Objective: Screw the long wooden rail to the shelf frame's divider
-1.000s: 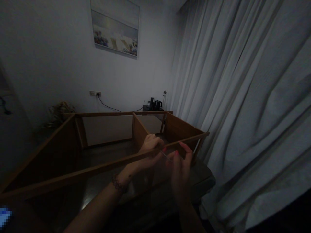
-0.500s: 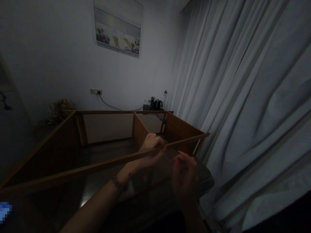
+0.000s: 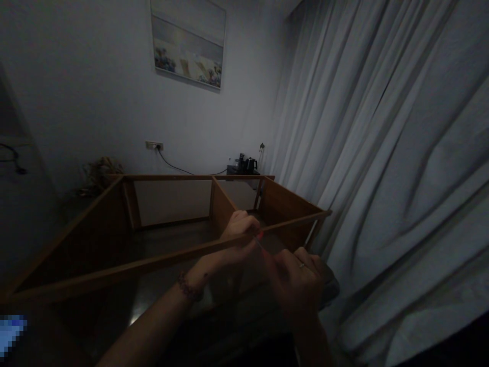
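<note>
Dimly lit, a person's left hand (image 3: 240,230) closes its grip over the near top rail (image 3: 160,261) of an open wooden cabinet frame (image 3: 114,224), fingers curled over the rail's edge just where the frame's middle divider (image 3: 220,201) meets it. Beside that grip, to its right and slightly nearer the camera, the right hand (image 3: 296,278) is clenched into a loose fist around the lower end of a thin rod-like tool (image 3: 260,244), whose upper end reaches up to the rail right at the left thumb; what kind of tool it is cannot be told in the gloom. A beaded bracelet (image 3: 187,287) circles the left wrist, and a ring (image 3: 301,264) shows on a right finger. Beyond the grip, the frame stretches away in two open compartments toward a pale wall, where a power outlet (image 3: 154,146) feeds a dark cable (image 3: 183,171) running to a kettle (image 3: 246,164) on a small stand at the far corner. Above hangs a framed picture (image 3: 189,43). Right of both hands, long grey curtains (image 3: 382,153) fall in folds close to the frame's end panel.
</note>
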`<state>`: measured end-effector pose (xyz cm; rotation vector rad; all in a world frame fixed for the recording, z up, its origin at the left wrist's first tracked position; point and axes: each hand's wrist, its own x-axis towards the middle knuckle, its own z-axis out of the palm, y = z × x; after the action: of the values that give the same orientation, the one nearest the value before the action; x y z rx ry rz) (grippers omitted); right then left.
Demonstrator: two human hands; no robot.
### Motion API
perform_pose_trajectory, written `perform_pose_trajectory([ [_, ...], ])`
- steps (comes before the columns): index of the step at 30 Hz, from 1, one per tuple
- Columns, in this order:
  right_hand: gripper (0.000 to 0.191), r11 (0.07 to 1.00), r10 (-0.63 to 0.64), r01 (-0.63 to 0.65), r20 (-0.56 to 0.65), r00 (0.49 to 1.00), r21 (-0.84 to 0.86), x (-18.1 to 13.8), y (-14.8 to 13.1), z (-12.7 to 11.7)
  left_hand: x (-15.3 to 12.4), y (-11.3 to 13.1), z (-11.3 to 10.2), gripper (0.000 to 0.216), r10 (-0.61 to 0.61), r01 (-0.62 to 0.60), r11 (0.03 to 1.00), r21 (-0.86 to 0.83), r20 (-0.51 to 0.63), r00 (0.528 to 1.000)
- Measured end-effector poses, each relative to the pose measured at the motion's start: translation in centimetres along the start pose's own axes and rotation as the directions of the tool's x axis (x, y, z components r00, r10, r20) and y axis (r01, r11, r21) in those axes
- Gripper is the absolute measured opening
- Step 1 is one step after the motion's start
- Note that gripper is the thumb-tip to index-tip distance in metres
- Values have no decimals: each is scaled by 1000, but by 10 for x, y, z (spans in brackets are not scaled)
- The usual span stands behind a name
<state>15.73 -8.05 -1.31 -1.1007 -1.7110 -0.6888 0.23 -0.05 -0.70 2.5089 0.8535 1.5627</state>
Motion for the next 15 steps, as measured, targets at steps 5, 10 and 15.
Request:
perform_pose_trajectory([
  [5, 50, 883, 311, -363, 209, 927, 297, 0, -11, 9, 1, 0, 0, 5, 42, -42, 999, -15, 1, 999],
  [10, 52, 491, 461, -721, 556, 692, 489, -2, -12, 13, 1, 2, -1, 5, 24, -24, 1000, -6, -9, 1000],
  [15, 61, 709, 150, -486, 564, 812, 511, -4, 13, 8, 1, 2, -1, 8, 23, -23, 1000, 5, 1, 1000],
])
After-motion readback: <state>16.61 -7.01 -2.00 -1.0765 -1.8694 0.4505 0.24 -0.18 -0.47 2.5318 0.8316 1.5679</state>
